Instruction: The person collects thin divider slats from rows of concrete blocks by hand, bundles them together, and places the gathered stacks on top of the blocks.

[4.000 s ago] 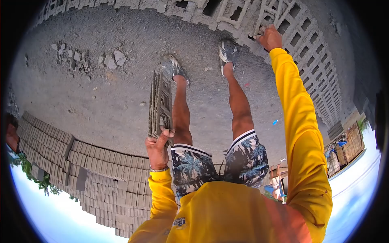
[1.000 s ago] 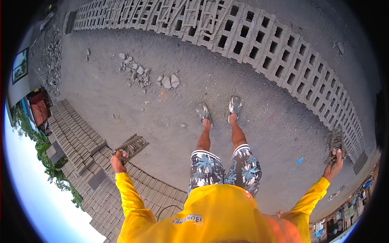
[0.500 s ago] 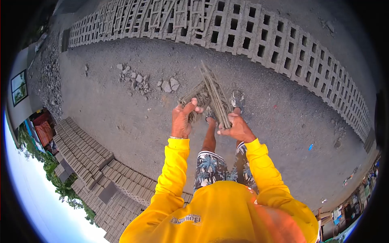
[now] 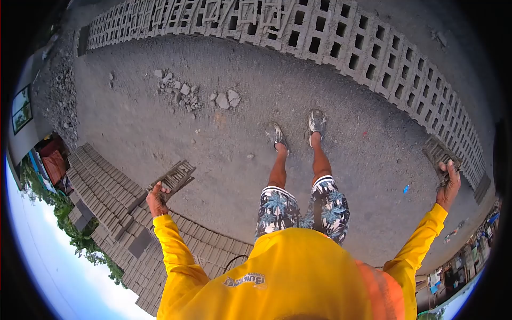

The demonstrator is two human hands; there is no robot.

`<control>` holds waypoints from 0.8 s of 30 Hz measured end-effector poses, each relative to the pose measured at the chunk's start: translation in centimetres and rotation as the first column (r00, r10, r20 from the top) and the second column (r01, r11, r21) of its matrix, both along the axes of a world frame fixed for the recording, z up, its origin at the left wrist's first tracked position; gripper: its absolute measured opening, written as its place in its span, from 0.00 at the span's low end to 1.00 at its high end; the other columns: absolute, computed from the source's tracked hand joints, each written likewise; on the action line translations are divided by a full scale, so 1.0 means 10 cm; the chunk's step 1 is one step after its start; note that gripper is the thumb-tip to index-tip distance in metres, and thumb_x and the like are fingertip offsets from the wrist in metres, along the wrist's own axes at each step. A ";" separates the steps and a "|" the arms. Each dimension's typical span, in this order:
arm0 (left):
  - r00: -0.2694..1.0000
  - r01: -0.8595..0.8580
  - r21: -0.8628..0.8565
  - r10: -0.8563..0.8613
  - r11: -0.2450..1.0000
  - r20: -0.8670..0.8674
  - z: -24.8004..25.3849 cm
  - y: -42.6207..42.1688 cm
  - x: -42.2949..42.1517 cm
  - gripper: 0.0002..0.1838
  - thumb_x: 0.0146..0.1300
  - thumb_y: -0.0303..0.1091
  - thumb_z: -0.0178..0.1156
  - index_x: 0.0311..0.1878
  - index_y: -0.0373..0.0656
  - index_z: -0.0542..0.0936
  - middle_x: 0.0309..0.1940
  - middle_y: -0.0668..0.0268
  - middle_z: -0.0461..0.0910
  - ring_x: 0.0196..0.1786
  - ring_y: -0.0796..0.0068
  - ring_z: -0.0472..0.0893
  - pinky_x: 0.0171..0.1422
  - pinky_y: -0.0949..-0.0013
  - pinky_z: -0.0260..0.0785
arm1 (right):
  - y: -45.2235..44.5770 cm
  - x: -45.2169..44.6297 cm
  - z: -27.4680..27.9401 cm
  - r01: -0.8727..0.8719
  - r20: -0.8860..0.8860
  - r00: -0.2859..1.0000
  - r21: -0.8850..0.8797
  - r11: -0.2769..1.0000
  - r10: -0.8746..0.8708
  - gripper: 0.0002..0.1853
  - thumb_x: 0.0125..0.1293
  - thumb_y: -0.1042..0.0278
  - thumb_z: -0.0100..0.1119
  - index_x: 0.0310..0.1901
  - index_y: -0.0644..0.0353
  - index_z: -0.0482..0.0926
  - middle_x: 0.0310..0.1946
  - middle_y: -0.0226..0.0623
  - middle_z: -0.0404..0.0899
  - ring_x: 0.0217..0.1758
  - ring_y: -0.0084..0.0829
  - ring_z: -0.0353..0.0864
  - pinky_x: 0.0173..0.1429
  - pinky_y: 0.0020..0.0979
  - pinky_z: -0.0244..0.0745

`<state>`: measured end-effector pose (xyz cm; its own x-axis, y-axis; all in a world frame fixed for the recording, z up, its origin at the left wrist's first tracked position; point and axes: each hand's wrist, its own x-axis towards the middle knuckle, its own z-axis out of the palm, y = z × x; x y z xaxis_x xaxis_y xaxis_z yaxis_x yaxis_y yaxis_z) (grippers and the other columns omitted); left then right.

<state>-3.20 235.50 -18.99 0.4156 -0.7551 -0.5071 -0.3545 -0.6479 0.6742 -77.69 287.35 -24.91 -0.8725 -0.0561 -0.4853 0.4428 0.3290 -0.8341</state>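
My left hand [image 4: 157, 200] is stretched out low on the left, its fingers closed on the end of a cement-caked slatted frame [image 4: 178, 176]. That frame is held up in the air and overlaps the paved stacks behind it in view. Far out to the right, my right hand [image 4: 450, 184] grips a similar grey slatted frame [image 4: 436, 151] by its near edge. This second frame appears in front of the end of the long block row; whether it touches the blocks I cannot tell. More such frames [image 4: 248, 12] lie on top of the row.
A long curved row of hollow concrete blocks [image 4: 368, 56] runs across the far side. Stacks of grey blocks [image 4: 112, 186] stand at lower left. Broken rubble [image 4: 184, 93] lies on the gravel ground [image 4: 213, 144]. A small blue scrap [image 4: 406, 189] lies at right.
My hands have moved wide apart, each carrying a frame, from close together in front of my legs. The left went left and down, the right far right. My feet now show fully.
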 end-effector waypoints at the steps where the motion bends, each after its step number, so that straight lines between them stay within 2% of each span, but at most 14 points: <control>1: 1.000 0.006 -0.003 -0.006 1.000 0.012 -0.09 -0.02 -0.05 0.07 0.59 0.28 0.67 0.37 0.33 0.82 0.25 0.61 0.80 0.26 0.68 0.81 0.34 0.65 0.76 | -0.08 -0.13 -0.07 0.021 -0.091 0.996 0.057 0.998 -0.015 0.20 0.61 0.63 0.74 0.51 0.67 0.83 0.41 0.37 0.87 0.45 0.29 0.85 0.60 0.32 0.74; 4: 0.981 0.074 0.055 -0.082 0.996 0.177 -0.53 0.06 -0.49 0.07 0.56 0.27 0.66 0.34 0.33 0.82 0.26 0.59 0.83 0.26 0.67 0.83 0.32 0.67 0.74 | -0.19 -0.35 -0.63 -0.011 -0.274 0.955 0.345 0.939 0.111 0.20 0.60 0.62 0.75 0.49 0.66 0.84 0.41 0.36 0.87 0.45 0.28 0.84 0.59 0.28 0.73; 7: 0.983 0.108 0.129 -0.125 0.986 0.133 -1.20 0.40 -1.22 0.05 0.53 0.25 0.67 0.32 0.34 0.85 0.25 0.60 0.84 0.24 0.70 0.82 0.30 0.68 0.71 | -0.98 0.29 -1.22 -0.015 -0.345 0.921 0.427 0.904 0.179 0.18 0.57 0.62 0.76 0.44 0.65 0.86 0.39 0.33 0.87 0.40 0.26 0.83 0.50 0.28 0.75; 8: 0.990 0.132 0.105 -0.135 0.986 0.028 -1.37 0.57 -1.57 0.03 0.53 0.24 0.66 0.29 0.35 0.84 0.24 0.61 0.84 0.23 0.72 0.81 0.30 0.69 0.69 | -1.39 0.77 -1.31 -0.097 -0.329 0.907 0.442 0.892 0.262 0.17 0.56 0.61 0.77 0.41 0.65 0.86 0.36 0.36 0.86 0.35 0.29 0.82 0.44 0.31 0.75; 9: 0.987 0.162 0.165 -0.156 0.973 -0.047 -1.48 0.70 -1.93 0.03 0.52 0.25 0.66 0.28 0.35 0.84 0.24 0.61 0.84 0.24 0.72 0.81 0.31 0.70 0.69 | -1.65 1.27 -1.54 -0.210 -0.280 0.894 0.430 0.878 0.351 0.17 0.54 0.62 0.77 0.39 0.66 0.85 0.33 0.42 0.86 0.38 0.36 0.82 0.48 0.35 0.75; 11: 0.943 0.240 0.254 -0.163 0.937 -0.289 -1.48 0.96 -2.73 0.07 0.55 0.25 0.67 0.37 0.35 0.84 0.29 0.62 0.85 0.29 0.73 0.83 0.36 0.71 0.73 | -2.21 2.51 -1.62 -0.556 -0.013 0.808 0.314 0.770 0.589 0.23 0.51 0.59 0.77 0.43 0.68 0.83 0.52 0.54 0.80 0.59 0.47 0.76 0.62 0.45 0.69; 12: 0.890 0.240 0.266 -0.102 0.934 -0.445 -1.47 1.01 -3.04 0.09 0.56 0.26 0.68 0.41 0.35 0.84 0.31 0.62 0.85 0.31 0.73 0.83 0.38 0.71 0.74 | -2.18 2.78 -1.68 -0.662 0.037 0.737 0.241 0.710 0.675 0.22 0.52 0.61 0.76 0.44 0.68 0.83 0.50 0.52 0.81 0.56 0.43 0.79 0.62 0.42 0.70; 14: 0.811 0.356 0.232 -0.176 0.905 -0.558 -1.39 0.99 -3.15 0.12 0.58 0.28 0.70 0.44 0.34 0.83 0.32 0.62 0.85 0.33 0.72 0.84 0.42 0.71 0.75 | -2.12 3.32 -1.80 -0.829 0.113 0.560 0.061 0.557 0.821 0.20 0.54 0.64 0.74 0.45 0.68 0.83 0.46 0.48 0.84 0.51 0.35 0.84 0.63 0.34 0.73; 15: 0.754 0.415 0.193 -0.218 0.889 -0.619 -1.41 0.93 -3.23 0.14 0.59 0.29 0.71 0.46 0.34 0.82 0.32 0.62 0.85 0.34 0.72 0.84 0.44 0.71 0.76 | -2.24 2.98 -1.52 -0.756 0.299 0.553 -0.214 0.619 0.778 0.20 0.56 0.64 0.73 0.46 0.69 0.83 0.49 0.48 0.84 0.51 0.35 0.85 0.65 0.35 0.72; 16: 0.812 0.435 0.212 -0.280 0.875 -0.512 -1.41 0.87 -3.07 0.15 0.59 0.28 0.71 0.48 0.34 0.82 0.34 0.63 0.85 0.34 0.73 0.83 0.45 0.71 0.75 | -2.35 2.66 -1.27 -0.595 0.471 0.475 -0.451 0.666 0.743 0.20 0.58 0.64 0.71 0.47 0.70 0.83 0.53 0.49 0.84 0.52 0.35 0.85 0.68 0.35 0.70; 18: 0.832 0.474 0.262 -0.331 0.840 -0.446 -1.28 0.71 -2.46 0.15 0.59 0.27 0.70 0.48 0.34 0.83 0.37 0.63 0.86 0.37 0.74 0.84 0.45 0.73 0.76 | -2.12 2.17 -1.04 -0.328 0.451 0.710 -0.468 0.821 0.541 0.15 0.59 0.68 0.70 0.44 0.69 0.84 0.42 0.45 0.88 0.39 0.28 0.87 0.60 0.33 0.76; 20: 0.908 0.341 0.223 -0.258 0.913 -0.331 -1.14 0.61 -1.79 0.14 0.58 0.27 0.69 0.47 0.33 0.83 0.38 0.64 0.86 0.39 0.72 0.84 0.47 0.73 0.75 | -1.57 1.67 -1.18 -0.216 0.397 0.845 -0.361 0.907 0.359 0.13 0.58 0.68 0.70 0.41 0.68 0.85 0.40 0.46 0.89 0.38 0.28 0.87 0.53 0.33 0.79; 22: 0.954 0.284 0.225 -0.251 0.932 -0.165 -0.88 0.47 -0.94 0.15 0.57 0.31 0.72 0.45 0.34 0.83 0.35 0.60 0.86 0.36 0.69 0.85 0.47 0.70 0.76 | -0.99 1.19 -1.11 -0.066 0.411 0.894 -0.272 0.960 0.178 0.12 0.59 0.68 0.71 0.41 0.65 0.85 0.38 0.47 0.89 0.38 0.32 0.88 0.55 0.32 0.79; 24: 0.979 0.183 0.164 -0.163 0.969 -0.125 -0.55 0.33 -0.29 0.14 0.57 0.32 0.71 0.43 0.33 0.83 0.28 0.60 0.83 0.31 0.67 0.83 0.44 0.67 0.77 | -0.57 0.78 -0.75 -0.086 0.300 0.943 -0.201 0.976 0.145 0.12 0.62 0.68 0.70 0.43 0.66 0.84 0.37 0.44 0.88 0.41 0.32 0.88 0.56 0.32 0.79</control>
